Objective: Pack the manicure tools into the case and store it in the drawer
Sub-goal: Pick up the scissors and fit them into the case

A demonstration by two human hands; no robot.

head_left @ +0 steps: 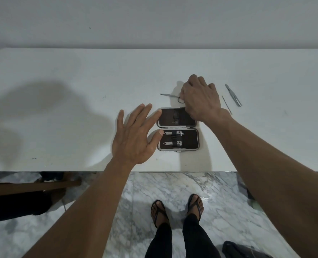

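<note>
A dark manicure case (pixel 188 139) lies open on the white table (pixel 61 108). Its near half holds two nail clippers (pixel 174 133) under straps; its far half (pixel 173 118) looks empty. Just beyond the case lie small scissors (pixel 168 95), blades pointing left. My right hand (pixel 201 98) is curled over their handle loops and grips them. My left hand (pixel 134 135) hovers open with fingers spread at the case's left edge. Tweezers (pixel 233 95) and a thin metal pick (pixel 226 104) lie to the right of my right hand.
The table's front edge runs just below the case. Beneath it is marble floor with my sandalled feet (pixel 176 207). A wooden piece of furniture (pixel 33 185) stands at lower left, a dark bag (pixel 242 250) at lower right. A wall backs the table.
</note>
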